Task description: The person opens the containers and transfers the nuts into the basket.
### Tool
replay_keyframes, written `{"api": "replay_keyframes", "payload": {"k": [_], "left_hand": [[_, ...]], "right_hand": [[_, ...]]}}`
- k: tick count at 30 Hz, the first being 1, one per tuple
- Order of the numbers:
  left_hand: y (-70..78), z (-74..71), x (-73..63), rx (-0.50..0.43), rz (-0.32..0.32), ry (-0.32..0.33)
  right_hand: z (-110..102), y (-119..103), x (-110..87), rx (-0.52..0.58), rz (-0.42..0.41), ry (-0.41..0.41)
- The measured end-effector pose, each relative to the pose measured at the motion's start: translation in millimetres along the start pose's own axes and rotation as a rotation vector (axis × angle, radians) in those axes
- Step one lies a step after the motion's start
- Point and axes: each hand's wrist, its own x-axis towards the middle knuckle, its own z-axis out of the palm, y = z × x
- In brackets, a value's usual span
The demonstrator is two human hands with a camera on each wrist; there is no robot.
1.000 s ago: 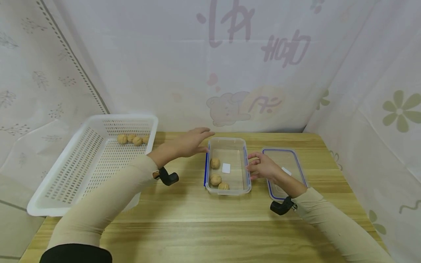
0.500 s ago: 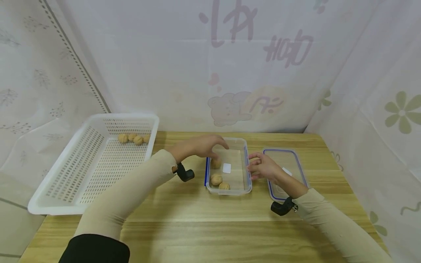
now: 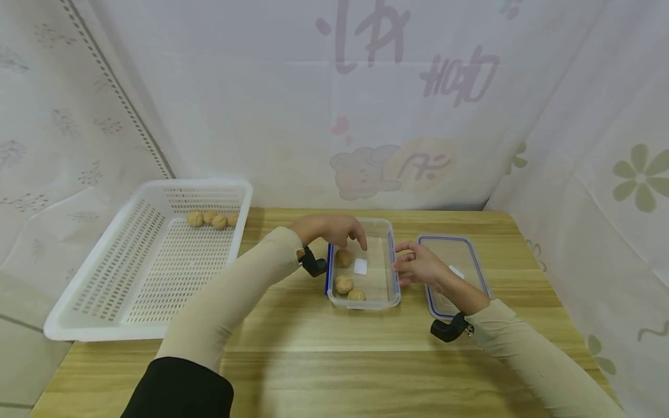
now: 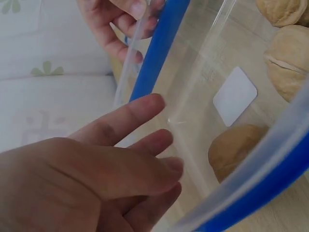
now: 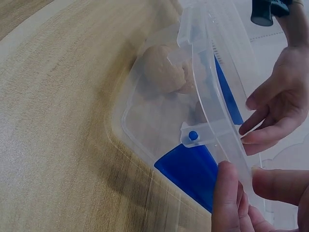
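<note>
A clear plastic food container with blue side latches stands on the table, with three walnuts along its left side. My left hand hovers over the container's back left part, fingers bent loosely and nothing between them. In the left wrist view that hand is between the container's blue-latched sides, near one walnut. On the container's right side, my right hand holds the wall. The right wrist view shows its thumb and fingers on either side of the rim, beside a blue latch.
A white perforated basket stands at the left with several walnuts at its back. A clear lid with a blue seal lies right of the container, partly under my right forearm. A printed curtain hangs behind the wooden table.
My left hand has moved right, from beside the container's left edge to over its inside, and its fingers now point down. The right hand has stayed in place.
</note>
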Motion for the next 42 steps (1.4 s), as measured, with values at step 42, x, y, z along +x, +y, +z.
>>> {"api": "replay_keyframes", "payload": {"k": [42], "left_hand": [[10.3,12.0,10.0,0.095,-0.126,-0.069]], "right_hand": [[1,2,3.2,0.000,0.011,0.011]]}}
